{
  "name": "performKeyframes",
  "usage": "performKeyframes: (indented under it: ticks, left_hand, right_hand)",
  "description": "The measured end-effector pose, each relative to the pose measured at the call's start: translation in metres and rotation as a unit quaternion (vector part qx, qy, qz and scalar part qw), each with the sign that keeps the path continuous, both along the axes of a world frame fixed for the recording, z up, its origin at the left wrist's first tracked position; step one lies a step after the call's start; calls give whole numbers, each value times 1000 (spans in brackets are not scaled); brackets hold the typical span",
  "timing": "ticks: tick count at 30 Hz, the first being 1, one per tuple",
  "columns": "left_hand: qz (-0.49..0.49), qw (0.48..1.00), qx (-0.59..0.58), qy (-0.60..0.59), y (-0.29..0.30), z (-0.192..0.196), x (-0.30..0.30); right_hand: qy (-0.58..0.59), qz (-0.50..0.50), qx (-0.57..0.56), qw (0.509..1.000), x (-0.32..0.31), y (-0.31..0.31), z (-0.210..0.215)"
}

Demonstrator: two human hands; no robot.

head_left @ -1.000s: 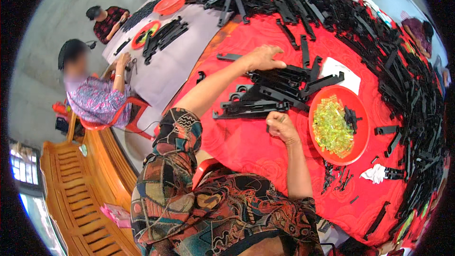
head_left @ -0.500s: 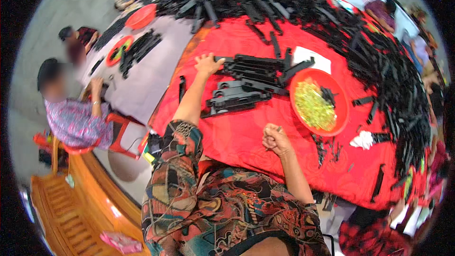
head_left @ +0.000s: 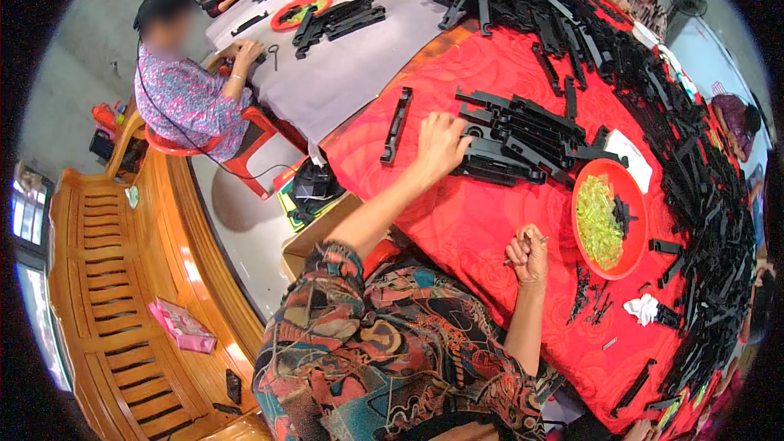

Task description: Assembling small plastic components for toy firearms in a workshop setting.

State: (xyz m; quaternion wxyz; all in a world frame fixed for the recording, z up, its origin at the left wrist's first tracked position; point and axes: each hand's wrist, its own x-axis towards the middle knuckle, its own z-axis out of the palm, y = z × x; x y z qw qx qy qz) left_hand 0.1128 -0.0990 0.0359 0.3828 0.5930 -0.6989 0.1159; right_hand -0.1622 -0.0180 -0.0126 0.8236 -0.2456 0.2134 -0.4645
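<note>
My left hand [head_left: 442, 145] reaches over the left end of a pile of long black plastic strips [head_left: 523, 143] on the red cloth. Its fingers are bent and slightly apart, touching the pile's edge; no strip is seen lifted. My right hand [head_left: 527, 255] is closed in a fist above the cloth, gripping a thin rod-like tool whose ends stick out on both sides. To its right stands a red bowl [head_left: 639, 249] with yellow-green translucent pieces [head_left: 599, 220] and small black parts [head_left: 625, 216]. A single black strip [head_left: 397, 126] lies left of my left hand.
Black strips [head_left: 686, 171] are heaped along the table's far and right sides. A white paper [head_left: 633, 155] lies behind the bowl, a crumpled white tissue [head_left: 643, 309] nearer. At left, a person [head_left: 184, 98] sits at a grey-covered table [head_left: 327, 86], near a wooden bench [head_left: 114, 302].
The view has swung left. My left hand has moved from the pile's far left corner toward its nearer strips, its fingers less spread. My right hand stays closed.
</note>
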Motion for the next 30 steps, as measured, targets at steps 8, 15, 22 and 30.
performKeyframes:
  ticks: [8, 15, 22, 30]
  left_hand:
    - [343, 935, 86, 30, 63, -22, 52]
    - [321, 940, 116, 16, 63, -47, 97]
    - [330, 939, 100, -5, 49, -43, 149]
    - [269, 962, -1, -43, 53, -51, 159]
  right_hand:
    - [-40, -23, -20, 999, 4, 1, -2]
    - [-66, -28, -38, 997, 5, 3, -9]
    - [-51, -48, -16, 997, 5, 5, -4]
    - [-53, -45, 11, 998, 7, 3, 0]
